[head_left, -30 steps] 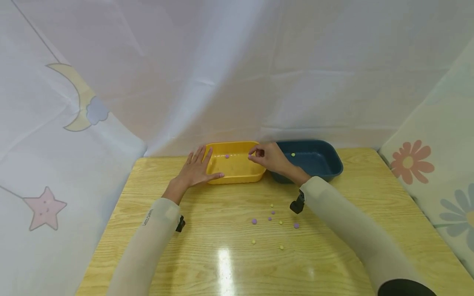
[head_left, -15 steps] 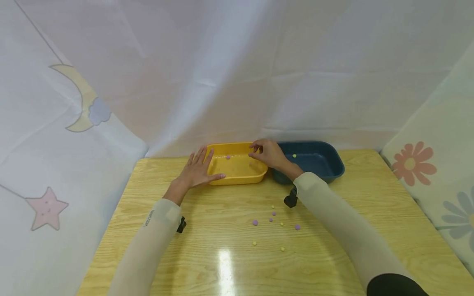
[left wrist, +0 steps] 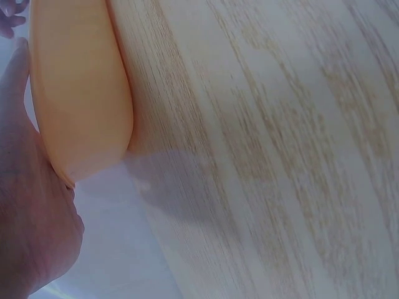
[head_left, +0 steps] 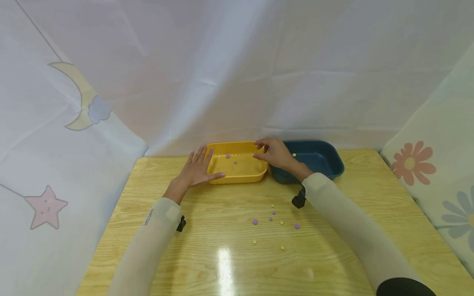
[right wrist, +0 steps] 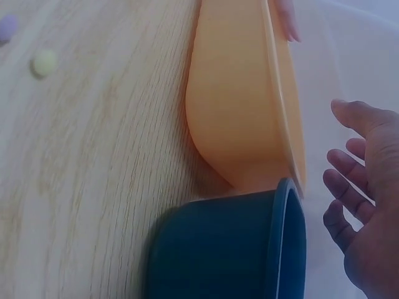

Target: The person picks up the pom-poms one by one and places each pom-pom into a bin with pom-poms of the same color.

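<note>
My left hand (head_left: 194, 169) rests with spread, straight fingers on the left end of the yellow tray (head_left: 237, 179). Above that tray's right end hovers my right hand (head_left: 275, 153), its thumb and fingers parted around nothing; the right wrist view shows the fingers loosely bent. Inside the yellow tray lie a larger purple ball (head_left: 228, 156) and a smaller purple ball (head_left: 235, 162). Beside it on the right stands the dark blue tray (head_left: 335, 176), partly covered by my right hand, with a small yellow-green ball (head_left: 294, 155) in it.
Several small balls lie scattered on the wooden table in front of the trays, among them a purple ball (head_left: 255, 221), another purple ball (head_left: 297, 226) and a yellow ball (head_left: 282, 248). A white curtain (head_left: 237, 82) stands close behind the trays.
My right hand has let go of a small purple ball, which dropped and rolled left in the yellow tray. The right fingers have parted and the hand has shifted slightly right. The left hand stays put.
</note>
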Action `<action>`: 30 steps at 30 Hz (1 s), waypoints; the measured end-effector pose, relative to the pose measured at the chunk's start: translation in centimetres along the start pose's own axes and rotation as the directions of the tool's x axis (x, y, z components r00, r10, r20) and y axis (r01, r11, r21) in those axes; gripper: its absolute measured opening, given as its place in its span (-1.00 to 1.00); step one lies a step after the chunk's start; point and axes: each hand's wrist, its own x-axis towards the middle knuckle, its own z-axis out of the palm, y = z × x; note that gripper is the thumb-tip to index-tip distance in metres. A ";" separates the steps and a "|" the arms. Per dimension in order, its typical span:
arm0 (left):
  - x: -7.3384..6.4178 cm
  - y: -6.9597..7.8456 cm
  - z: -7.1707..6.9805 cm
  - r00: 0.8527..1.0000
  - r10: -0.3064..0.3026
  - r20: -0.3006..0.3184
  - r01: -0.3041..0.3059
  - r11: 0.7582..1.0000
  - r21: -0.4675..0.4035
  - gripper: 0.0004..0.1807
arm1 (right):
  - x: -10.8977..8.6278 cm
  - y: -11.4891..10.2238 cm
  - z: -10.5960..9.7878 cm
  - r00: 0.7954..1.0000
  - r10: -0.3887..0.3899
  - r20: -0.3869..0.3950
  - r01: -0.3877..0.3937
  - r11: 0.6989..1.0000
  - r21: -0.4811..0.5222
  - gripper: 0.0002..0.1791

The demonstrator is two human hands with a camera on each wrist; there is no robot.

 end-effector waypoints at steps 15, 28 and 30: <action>0.3 0.0 0.1 1.000 -0.001 -0.002 0.001 1.000 0.010 0.24 | -2.3 -0.6 -1.0 0.997 -0.072 -0.001 0.072 0.997 -0.017 -0.48; 0.1 0.2 0.0 1.000 -0.012 0.012 0.012 1.000 0.004 0.24 | -5.0 -2.2 -1.7 0.982 -0.190 0.012 0.189 0.982 0.004 -0.53; 0.1 0.2 0.1 1.000 -0.011 0.012 0.011 1.000 0.000 0.25 | -5.4 -2.4 -1.8 0.980 -0.198 0.019 0.198 0.980 0.000 -0.52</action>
